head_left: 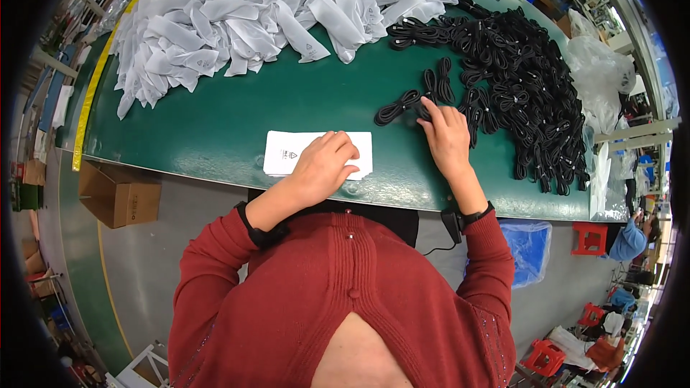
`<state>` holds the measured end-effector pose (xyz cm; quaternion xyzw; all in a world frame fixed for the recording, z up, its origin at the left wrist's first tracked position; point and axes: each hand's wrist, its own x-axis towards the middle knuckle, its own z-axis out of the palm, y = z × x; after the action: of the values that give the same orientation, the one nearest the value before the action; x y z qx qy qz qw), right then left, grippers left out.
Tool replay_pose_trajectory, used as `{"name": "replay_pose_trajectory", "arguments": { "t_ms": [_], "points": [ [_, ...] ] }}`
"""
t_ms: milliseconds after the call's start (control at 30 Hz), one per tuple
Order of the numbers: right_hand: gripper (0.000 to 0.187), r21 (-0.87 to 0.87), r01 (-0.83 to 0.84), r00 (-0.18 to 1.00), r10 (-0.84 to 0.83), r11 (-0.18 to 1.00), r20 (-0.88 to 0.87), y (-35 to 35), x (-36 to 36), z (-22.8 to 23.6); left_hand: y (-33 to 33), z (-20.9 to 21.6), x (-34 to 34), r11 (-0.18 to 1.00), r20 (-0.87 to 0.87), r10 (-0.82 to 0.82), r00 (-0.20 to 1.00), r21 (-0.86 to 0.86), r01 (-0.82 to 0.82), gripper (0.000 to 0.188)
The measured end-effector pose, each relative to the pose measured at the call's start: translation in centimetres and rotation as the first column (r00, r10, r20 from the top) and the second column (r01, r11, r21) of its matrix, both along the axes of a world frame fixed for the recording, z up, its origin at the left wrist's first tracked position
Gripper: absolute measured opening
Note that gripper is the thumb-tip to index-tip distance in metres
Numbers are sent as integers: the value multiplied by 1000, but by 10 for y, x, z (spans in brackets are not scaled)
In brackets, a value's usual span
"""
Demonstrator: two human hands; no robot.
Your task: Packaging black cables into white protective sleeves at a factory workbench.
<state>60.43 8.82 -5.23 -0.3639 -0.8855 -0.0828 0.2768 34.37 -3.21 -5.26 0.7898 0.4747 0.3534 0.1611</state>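
My left hand [323, 162] rests on a small stack of flat white pouches [277, 147] at the table's near edge. Its fingers are bent over the top pouch and the thumb stands apart. Further right, my right hand [447, 133] reaches down among coiled black cables, thumb and forefinger apart. One tied cable coil [397, 108] lies just left of these fingertips, and another coil [445, 80] lies just beyond them. Whether the fingertips touch a cable beneath them is hard to see.
A wide heap of translucent white pouches [237, 21] covers the green table's [309, 93] far side. Many black cable coils [525, 86] are piled at right. Yellow tape [100, 86] runs along the left. Below stand a cardboard box [118, 194] and a plastic-lined blue bin [528, 248].
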Motion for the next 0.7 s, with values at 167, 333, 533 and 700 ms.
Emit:
{"name": "replay_pose_trajectory", "arguments": {
  "t_ms": [167, 333, 533, 700],
  "points": [
    [30, -655, -92, 814, -322, 750, -483, -34, -13, 14, 1, -9, 2, 996, 27, 83, 996, -8, -83, 14],
    [30, -854, -398, 789, -351, 335, -505, -65, -21, 7, -1, -1, 4, 959, 192, 191, 963, -247, -141, 10],
    [37, -565, -281, 927, 69, 776, -367, -81, -27, 18, -3, -1, 3, 948, 279, 229, 933, -283, -149, 8],
    [41, -620, -185, 983, 153, 763, -104, -83, -24, 29, -2, -3, 2, 969, 333, 174, 927, -223, -102, 9]
  ]
}}
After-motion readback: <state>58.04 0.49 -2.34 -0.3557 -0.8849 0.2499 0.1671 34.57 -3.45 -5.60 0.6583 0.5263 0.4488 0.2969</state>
